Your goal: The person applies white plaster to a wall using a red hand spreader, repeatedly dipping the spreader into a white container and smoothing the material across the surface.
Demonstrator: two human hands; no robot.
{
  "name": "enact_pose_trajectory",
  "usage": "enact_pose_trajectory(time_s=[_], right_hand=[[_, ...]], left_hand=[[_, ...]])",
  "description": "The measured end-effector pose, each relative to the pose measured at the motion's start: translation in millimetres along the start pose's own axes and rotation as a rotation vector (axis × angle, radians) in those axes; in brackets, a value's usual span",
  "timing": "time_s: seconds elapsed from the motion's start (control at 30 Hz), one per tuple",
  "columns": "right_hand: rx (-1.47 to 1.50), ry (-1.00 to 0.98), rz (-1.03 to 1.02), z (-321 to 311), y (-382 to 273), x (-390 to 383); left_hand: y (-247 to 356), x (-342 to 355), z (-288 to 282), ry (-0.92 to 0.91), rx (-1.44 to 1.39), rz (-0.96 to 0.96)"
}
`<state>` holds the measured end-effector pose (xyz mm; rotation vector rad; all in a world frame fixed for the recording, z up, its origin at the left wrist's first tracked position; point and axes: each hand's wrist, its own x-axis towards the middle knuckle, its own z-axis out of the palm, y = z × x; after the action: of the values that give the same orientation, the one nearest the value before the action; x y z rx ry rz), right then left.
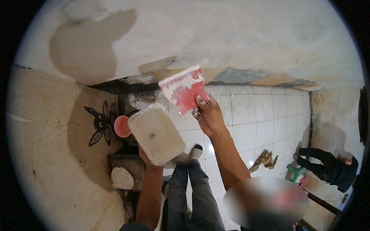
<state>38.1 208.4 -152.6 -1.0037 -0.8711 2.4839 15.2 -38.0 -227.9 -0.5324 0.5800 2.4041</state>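
Note:
My right hand grips a red spreader smeared with white paste along its broad edge, raised in front of the pale wall. My left hand holds a rectangular tub with a layer of cream-coloured paste inside, tilted below and to the left of the spreader; most of that hand's fingers are hidden under the tub. Just left of the tub is a pink round cup or bowl. A white lumpy bag or container sits on a dark ledge at the left.
At the right, another person in dark clothes is near a green stool. A crumpled brown cloth lies on white floor tiles. A dark decal is on the left wall. A blurred oval covers the lower right.

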Motion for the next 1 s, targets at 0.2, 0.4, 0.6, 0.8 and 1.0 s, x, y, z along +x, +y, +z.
enact_pose_trajectory(time_s=[0.2, 0.4, 0.6, 0.8, 1.0], right_hand=[[0.119, 0.025, -0.013, 37.0, 23.0, 68.0], [0.266, 0.056, -0.298, 134.3, -60.3, 84.9], [0.167, -0.129, -0.534, 169.2, -135.7, -2.9], [0.000, -0.036, -0.395, 94.3, -82.2, -7.6], [-0.066, 0.062, -0.189, 12.1, 9.3, 68.8]], left_hand=[[31.1, -18.5, -21.2, 0.027, -0.021, 0.068], [47.3, -28.3, -29.3, 0.038, -0.041, 0.103], [54.0, -33.5, -29.0, 0.040, -0.060, 0.124], [57.1, -45.6, -34.2, 0.052, -0.065, 0.161], [55.5, -55.0, -43.3, 0.059, -0.060, 0.177]])
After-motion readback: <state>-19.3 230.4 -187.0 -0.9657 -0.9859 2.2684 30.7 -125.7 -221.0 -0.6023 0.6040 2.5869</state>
